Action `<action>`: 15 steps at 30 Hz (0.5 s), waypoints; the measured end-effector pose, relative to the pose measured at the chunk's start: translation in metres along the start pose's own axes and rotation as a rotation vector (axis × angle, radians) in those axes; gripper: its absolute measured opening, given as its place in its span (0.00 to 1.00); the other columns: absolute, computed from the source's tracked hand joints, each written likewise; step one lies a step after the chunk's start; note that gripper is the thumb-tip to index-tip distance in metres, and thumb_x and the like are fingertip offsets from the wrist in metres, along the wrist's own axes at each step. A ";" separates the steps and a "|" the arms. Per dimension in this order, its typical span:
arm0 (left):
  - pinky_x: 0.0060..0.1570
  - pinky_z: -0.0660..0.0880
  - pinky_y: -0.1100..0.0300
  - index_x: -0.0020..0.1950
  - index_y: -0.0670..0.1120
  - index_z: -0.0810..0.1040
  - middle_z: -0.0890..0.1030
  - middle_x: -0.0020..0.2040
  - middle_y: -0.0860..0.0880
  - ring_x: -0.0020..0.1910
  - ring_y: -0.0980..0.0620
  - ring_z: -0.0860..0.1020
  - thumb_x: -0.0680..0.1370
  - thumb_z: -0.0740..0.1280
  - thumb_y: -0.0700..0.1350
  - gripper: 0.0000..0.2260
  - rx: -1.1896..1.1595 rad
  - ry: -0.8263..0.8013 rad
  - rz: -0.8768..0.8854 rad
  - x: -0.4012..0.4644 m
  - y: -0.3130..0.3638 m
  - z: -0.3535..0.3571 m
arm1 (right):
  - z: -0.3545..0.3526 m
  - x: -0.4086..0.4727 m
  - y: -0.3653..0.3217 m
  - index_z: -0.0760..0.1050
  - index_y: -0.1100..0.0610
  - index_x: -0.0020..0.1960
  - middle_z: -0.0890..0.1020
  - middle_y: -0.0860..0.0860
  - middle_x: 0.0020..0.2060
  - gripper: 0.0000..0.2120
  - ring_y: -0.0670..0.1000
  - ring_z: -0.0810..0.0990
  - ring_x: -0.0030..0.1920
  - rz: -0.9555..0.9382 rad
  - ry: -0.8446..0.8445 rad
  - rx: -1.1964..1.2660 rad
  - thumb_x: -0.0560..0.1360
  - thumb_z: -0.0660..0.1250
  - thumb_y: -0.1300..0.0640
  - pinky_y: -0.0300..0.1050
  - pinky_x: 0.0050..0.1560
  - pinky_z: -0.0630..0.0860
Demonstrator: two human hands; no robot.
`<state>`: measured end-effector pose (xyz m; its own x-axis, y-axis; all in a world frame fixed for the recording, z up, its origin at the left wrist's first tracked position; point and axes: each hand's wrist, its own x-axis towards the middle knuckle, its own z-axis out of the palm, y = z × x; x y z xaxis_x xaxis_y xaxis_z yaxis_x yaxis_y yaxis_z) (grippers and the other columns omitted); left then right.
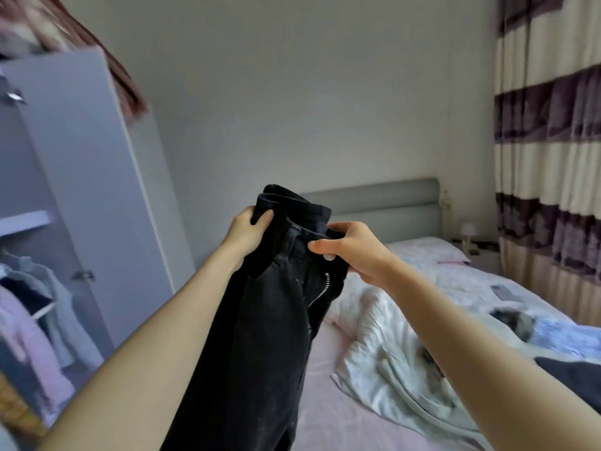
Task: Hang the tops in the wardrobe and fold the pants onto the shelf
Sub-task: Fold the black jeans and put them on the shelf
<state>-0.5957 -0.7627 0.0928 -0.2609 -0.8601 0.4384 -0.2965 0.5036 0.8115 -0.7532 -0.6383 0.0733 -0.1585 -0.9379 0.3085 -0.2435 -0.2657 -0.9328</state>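
A pair of black jeans (260, 320) hangs in the air in front of me, waistband up, zipper open, legs dropping out of view at the bottom. My left hand (247, 232) grips the left side of the waistband. My right hand (351, 249) pinches the waistband by the fly. The open wardrobe (81, 190) stands at the left, with a shelf (26, 219) inside and tops (35, 307) on hangers below it.
A bed (341, 402) with a pink sheet fills the lower right, with a crumpled quilt (390, 346), a pillow, a phone (502, 291) and a dark garment (572, 375) on it. Striped curtains (549, 141) hang at the right. The wardrobe door stands open toward me.
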 end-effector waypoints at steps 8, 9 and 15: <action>0.49 0.71 0.53 0.53 0.41 0.78 0.78 0.55 0.37 0.55 0.39 0.76 0.79 0.61 0.55 0.18 0.469 -0.340 -0.187 0.040 -0.099 0.300 | -0.182 0.002 0.226 0.77 0.57 0.50 0.79 0.44 0.24 0.11 0.40 0.76 0.25 0.329 0.206 -0.149 0.69 0.71 0.65 0.33 0.28 0.71; 0.46 0.71 0.54 0.52 0.39 0.77 0.79 0.53 0.37 0.53 0.39 0.77 0.79 0.62 0.53 0.17 0.426 -0.395 -0.216 0.036 -0.112 0.332 | -0.198 -0.004 0.252 0.77 0.58 0.52 0.80 0.45 0.28 0.13 0.42 0.77 0.27 0.373 0.224 -0.165 0.69 0.71 0.65 0.36 0.32 0.72; 0.41 0.74 0.58 0.63 0.48 0.69 0.77 0.42 0.48 0.44 0.49 0.77 0.81 0.57 0.45 0.11 -0.010 -0.699 -0.625 -0.017 -0.194 0.486 | -0.254 -0.057 0.400 0.73 0.55 0.56 0.80 0.45 0.44 0.17 0.38 0.78 0.39 0.574 0.331 -0.257 0.70 0.68 0.67 0.29 0.38 0.71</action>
<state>-0.9801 -0.8064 -0.2595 -0.5502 -0.7288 -0.4076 -0.5626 -0.0372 0.8259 -1.0849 -0.6344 -0.2702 -0.6018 -0.7862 -0.1405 -0.2457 0.3496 -0.9041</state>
